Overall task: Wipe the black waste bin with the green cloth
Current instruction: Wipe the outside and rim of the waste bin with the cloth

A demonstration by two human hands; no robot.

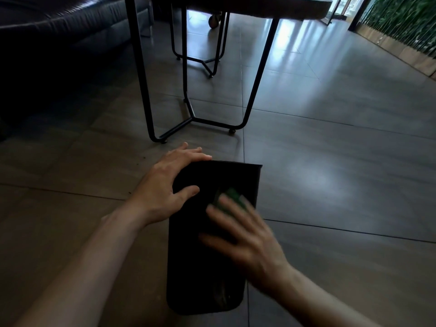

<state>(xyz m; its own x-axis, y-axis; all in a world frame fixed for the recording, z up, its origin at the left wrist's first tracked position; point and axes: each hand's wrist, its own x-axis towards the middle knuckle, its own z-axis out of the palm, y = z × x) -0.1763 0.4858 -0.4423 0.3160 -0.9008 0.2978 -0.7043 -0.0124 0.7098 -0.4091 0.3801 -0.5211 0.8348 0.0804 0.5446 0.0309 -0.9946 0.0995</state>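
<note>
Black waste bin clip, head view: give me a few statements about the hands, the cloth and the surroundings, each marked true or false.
1. The left hand rests on the black waste bin. True.
2. The green cloth lies on the floor beside the bin. False: it is under the fingers of the right hand, against the bin.
3. The bin stands on a table. False: it is on the tiled floor, in front of a table's black metal legs.
4. The right hand is blurred. True.
5. A dark sofa is at upper left. True.
</note>
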